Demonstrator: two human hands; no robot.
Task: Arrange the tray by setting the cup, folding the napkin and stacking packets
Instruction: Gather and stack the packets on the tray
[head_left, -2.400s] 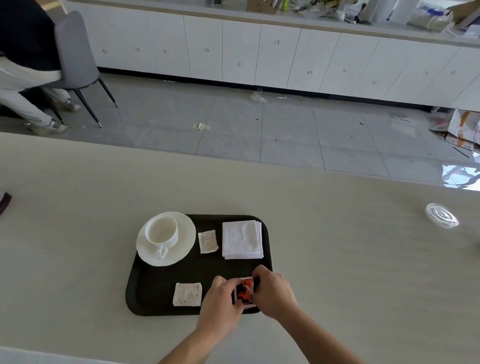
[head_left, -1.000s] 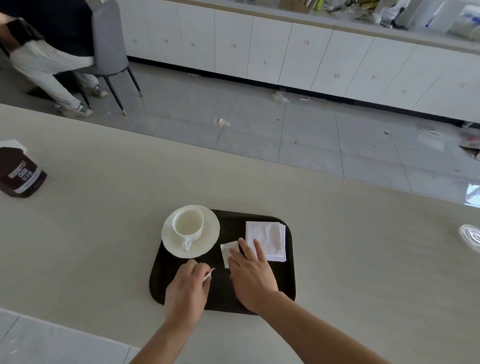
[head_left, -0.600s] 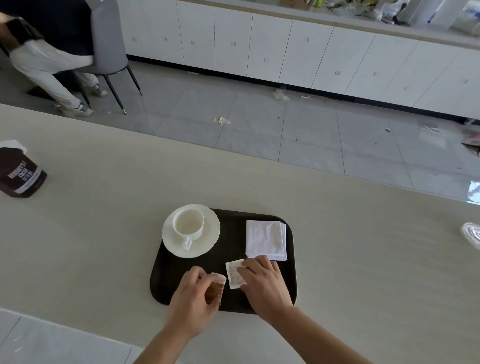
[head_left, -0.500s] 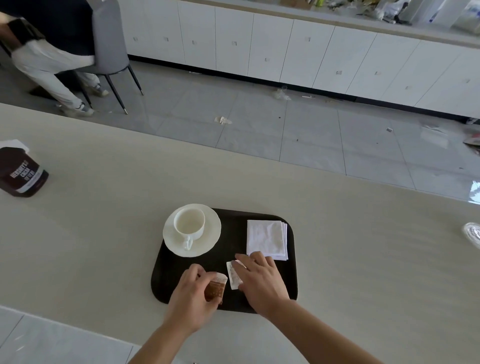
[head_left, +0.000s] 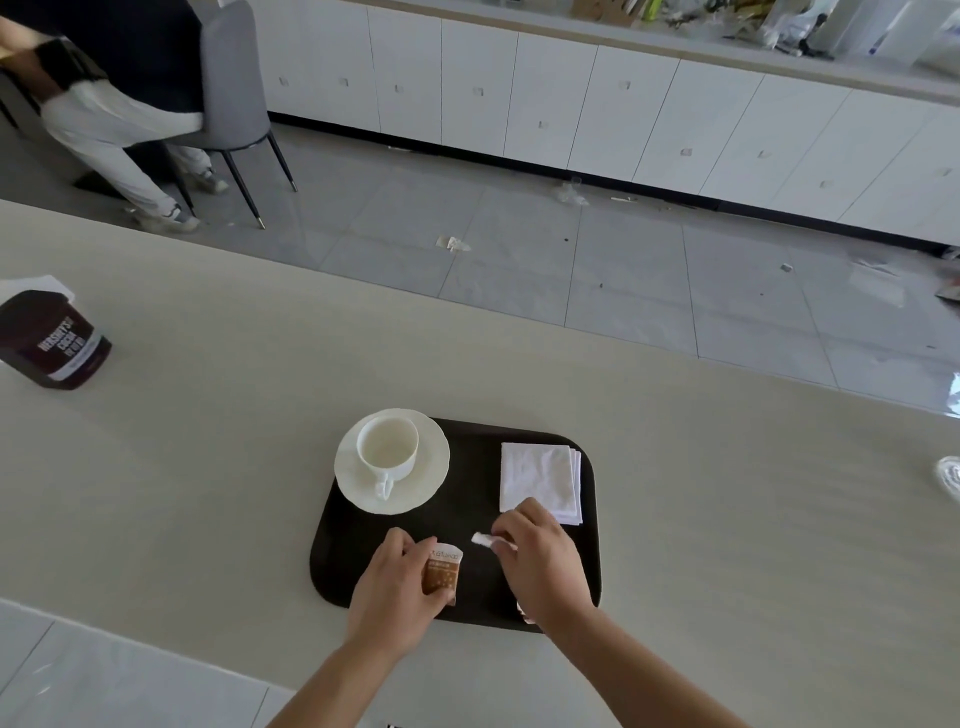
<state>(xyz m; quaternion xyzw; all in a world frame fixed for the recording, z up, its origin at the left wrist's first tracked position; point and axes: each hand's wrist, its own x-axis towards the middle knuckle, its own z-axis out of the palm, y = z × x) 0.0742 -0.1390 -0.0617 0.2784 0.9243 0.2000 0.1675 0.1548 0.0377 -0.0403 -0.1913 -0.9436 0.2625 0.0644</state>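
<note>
Head view: a packet in each hand over the tray's near end

Nearest the camera, the left hand (head_left: 395, 587) has its fingers curled round a brown-and-white paper packet (head_left: 442, 571), holding it upright just above the near end of the black rounded plastic tray (head_left: 343, 566). Just beside it, the right hand (head_left: 540, 564) pinches a small white paper packet (head_left: 482, 540) between thumb and fingertips, also over the tray. The two packets sit close together but apart. A reddish edge shows under the right wrist; I cannot tell what it is.

Both packets look light, thin and limp, so they will likely bend or slip if gripped by a corner. My judgement is that holding each by its flat faces near the middle, then laying one squarely on the other, would keep the stack tidy. They look unlikely to break, though a hard squeeze could crease them.

Farther up the tray, a folded white cloth napkin (head_left: 537, 480) lies flat at the far right, its near corner touching or just under the right hand's fingers. At the far left, a white ceramic cup (head_left: 387, 449) stands upright on a white saucer (head_left: 431, 478), handle towards the camera; the saucer overhangs the tray's edge. By how things lie, cup and napkin seem set, and the stacking is not yet done.

The tray rests on a pale counter (head_left: 208, 441), with a dark brown cocoa tub (head_left: 49, 338) well off to the left. Beyond are a grey chair (head_left: 234, 93) and white cabinets (head_left: 571, 104).
</note>
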